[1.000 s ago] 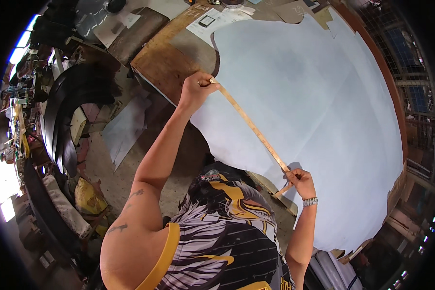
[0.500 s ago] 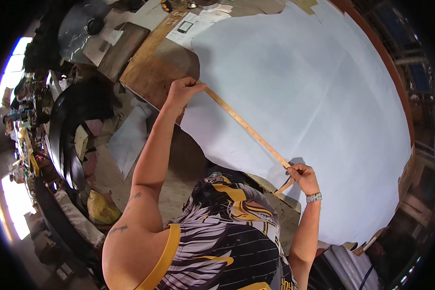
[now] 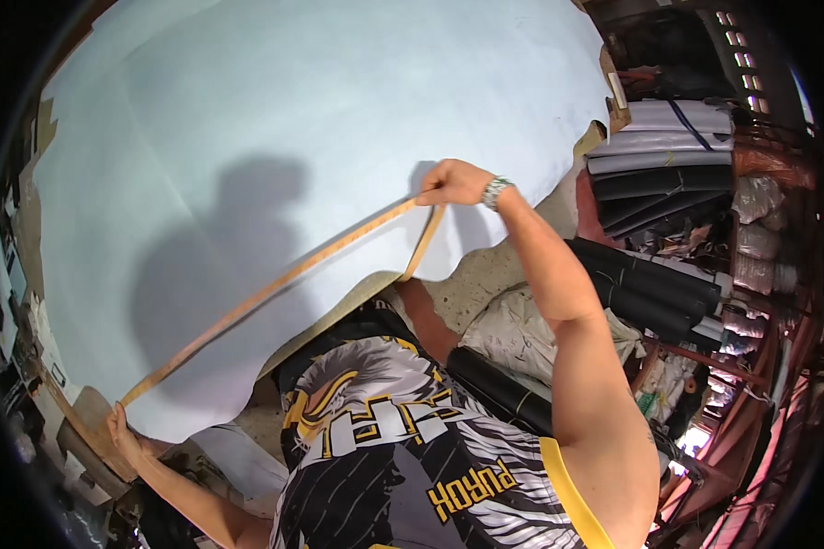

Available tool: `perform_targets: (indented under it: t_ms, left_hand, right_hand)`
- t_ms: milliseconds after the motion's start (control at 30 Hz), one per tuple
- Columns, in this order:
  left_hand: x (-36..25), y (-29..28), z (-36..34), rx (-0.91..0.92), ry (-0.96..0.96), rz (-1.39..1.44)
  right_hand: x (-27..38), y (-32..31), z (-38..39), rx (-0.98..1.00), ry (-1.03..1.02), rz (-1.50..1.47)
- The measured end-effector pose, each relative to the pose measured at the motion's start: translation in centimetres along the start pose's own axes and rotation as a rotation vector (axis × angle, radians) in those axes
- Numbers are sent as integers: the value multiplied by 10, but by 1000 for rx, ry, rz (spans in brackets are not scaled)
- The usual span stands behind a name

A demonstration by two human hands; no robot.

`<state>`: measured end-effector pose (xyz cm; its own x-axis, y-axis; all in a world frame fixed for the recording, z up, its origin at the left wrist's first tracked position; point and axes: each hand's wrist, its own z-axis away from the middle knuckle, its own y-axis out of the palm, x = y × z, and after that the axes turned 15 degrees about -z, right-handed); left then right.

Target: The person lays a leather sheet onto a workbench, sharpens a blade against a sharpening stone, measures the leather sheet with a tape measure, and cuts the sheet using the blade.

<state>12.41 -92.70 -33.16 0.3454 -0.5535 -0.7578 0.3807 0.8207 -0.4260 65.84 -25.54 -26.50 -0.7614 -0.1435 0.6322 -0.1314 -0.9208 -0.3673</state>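
Note:
A long yellow tape measure runs taut and slantwise over a large pale blue-white sheet with an uneven outline, like a leather hide. At the lower left, my left hand pinches one end of the tape by the sheet's edge. My right hand grips the tape farther along, above the sheet, with a metal-banded watch on its wrist. From the right fingers a loose length of tape hangs down past the near edge of the sheet. Dark shadows fall on the sheet.
Grey rolls and black rolls of material are stacked at the right. A whitish sack lies on the floor near my right side. Beyond my left hand, a brown wooden board shows beside the sheet.
My view has swung to the right, bringing the stacked rolls into sight. My hands are farther apart, and the stretch of tape between them is longer. Both still hold the tape.

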Motion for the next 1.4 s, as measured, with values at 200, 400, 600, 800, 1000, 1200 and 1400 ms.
perform_targets:
  t_ms: [200,400,600,800,1000,1200,1400]
  left_hand:
    - [-36,44,24,-176,-27,-269]
    - [-41,47,37,-259,-21,-340]
    - [-54,47,49,-270,7,-346]
    - [-46,72,55,-378,-22,-523]
    - [-48,57,35,-292,54,-529]
    - [-33,138,7,-689,-37,-958]
    - [-80,184,98,-1023,-124,-1411]
  right_hand:
    - [-147,-123,58,-223,35,67]
    - [-271,-227,79,-414,209,111]
    - [-318,-277,79,-527,324,163]
    - [-327,-290,82,-516,428,130]
    - [-373,-301,67,-587,150,465]
    - [-419,-354,107,-451,243,7]
    - [-441,-337,68,-392,77,-73]
